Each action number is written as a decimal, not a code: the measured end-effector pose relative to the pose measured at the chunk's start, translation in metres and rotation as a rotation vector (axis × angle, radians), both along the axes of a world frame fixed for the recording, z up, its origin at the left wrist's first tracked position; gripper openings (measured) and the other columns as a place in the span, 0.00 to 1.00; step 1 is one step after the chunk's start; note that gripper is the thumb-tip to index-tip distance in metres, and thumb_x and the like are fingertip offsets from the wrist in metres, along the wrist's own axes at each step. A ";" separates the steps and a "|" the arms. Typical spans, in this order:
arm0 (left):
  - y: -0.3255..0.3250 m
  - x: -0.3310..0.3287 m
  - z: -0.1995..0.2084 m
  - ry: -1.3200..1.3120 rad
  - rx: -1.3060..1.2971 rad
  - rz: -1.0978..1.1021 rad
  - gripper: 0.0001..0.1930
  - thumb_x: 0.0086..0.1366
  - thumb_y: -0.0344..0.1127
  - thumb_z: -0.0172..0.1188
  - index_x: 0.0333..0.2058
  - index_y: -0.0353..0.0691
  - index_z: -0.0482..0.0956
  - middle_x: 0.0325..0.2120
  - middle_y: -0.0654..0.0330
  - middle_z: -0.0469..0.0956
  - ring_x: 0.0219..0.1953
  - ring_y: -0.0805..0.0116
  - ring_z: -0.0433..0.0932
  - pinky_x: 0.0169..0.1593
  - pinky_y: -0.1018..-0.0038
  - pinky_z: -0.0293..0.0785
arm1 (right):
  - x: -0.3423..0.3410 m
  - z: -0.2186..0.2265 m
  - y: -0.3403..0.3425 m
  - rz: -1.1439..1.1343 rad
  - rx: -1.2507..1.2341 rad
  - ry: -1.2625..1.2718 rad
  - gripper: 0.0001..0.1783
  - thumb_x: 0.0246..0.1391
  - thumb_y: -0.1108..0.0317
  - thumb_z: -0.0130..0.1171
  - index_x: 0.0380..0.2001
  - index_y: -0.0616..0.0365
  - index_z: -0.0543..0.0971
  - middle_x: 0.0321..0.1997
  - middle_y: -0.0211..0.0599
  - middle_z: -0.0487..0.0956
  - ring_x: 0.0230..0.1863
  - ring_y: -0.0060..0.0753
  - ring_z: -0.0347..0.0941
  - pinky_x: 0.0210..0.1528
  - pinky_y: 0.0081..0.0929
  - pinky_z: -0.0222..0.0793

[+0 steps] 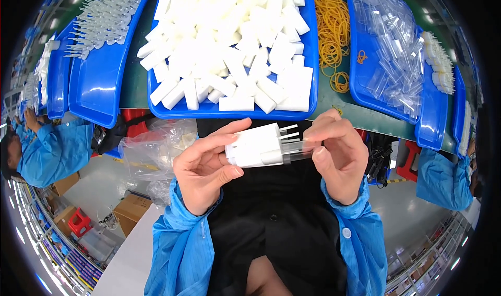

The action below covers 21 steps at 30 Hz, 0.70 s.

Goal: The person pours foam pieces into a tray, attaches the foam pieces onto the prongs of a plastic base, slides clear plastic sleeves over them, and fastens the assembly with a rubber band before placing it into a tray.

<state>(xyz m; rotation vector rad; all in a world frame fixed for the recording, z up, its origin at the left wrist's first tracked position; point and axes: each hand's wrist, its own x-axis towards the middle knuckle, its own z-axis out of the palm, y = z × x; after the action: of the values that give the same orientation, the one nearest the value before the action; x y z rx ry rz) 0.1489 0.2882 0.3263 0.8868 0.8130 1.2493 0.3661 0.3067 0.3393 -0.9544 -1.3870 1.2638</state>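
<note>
In front of my chest, my left hand (202, 165) grips a small bundle of white blocks (255, 145) between thumb and fingers. Thin white prongs (289, 134) stick out of the bundle's right end. A clear plastic sleeve (295, 149) also lies against that end, pinched at its far side by the thumb and fingertips of my right hand (342, 152). How far the sleeve overlaps the blocks I cannot tell. Just beyond my hands is a blue tray (189, 111) heaped with white foam-like blocks (229, 50).
Yellow rubber bands (333, 30) lie on the green table right of the tray. Another blue tray (360, 90) holds clear plastic sleeves (391, 45). White pronged pieces (107, 16) fill part of a left tray (96, 100). Blue-sleeved people (55, 152) sit at both sides.
</note>
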 end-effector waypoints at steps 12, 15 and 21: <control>0.000 -0.004 0.002 -0.015 -0.096 -0.181 0.28 0.50 0.17 0.61 0.52 0.27 0.66 0.50 0.38 0.67 0.51 0.54 0.71 0.54 0.64 0.69 | 0.006 -0.006 0.001 0.093 -0.234 0.143 0.10 0.43 0.74 0.64 0.32 0.62 0.77 0.31 0.33 0.69 0.32 0.23 0.61 0.36 0.19 0.55; -0.002 -0.003 0.004 -0.003 -0.134 -0.164 0.27 0.50 0.17 0.61 0.51 0.26 0.66 0.50 0.38 0.67 0.51 0.54 0.71 0.53 0.64 0.69 | 0.003 -0.011 0.001 0.152 -0.097 0.086 0.09 0.42 0.74 0.66 0.29 0.61 0.78 0.31 0.34 0.69 0.33 0.27 0.60 0.37 0.21 0.54; 0.000 0.002 0.001 0.004 -0.064 -0.200 0.26 0.51 0.17 0.60 0.51 0.26 0.66 0.50 0.37 0.67 0.51 0.54 0.71 0.54 0.65 0.69 | -0.003 -0.014 0.000 0.112 -0.056 0.079 0.09 0.41 0.73 0.67 0.26 0.60 0.76 0.31 0.36 0.69 0.35 0.29 0.60 0.39 0.24 0.53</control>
<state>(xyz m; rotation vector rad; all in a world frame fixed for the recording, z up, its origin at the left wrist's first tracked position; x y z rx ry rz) 0.1508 0.2882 0.3269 0.8967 0.7442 1.0414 0.3635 0.3070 0.3252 -0.8652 -1.3656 1.4157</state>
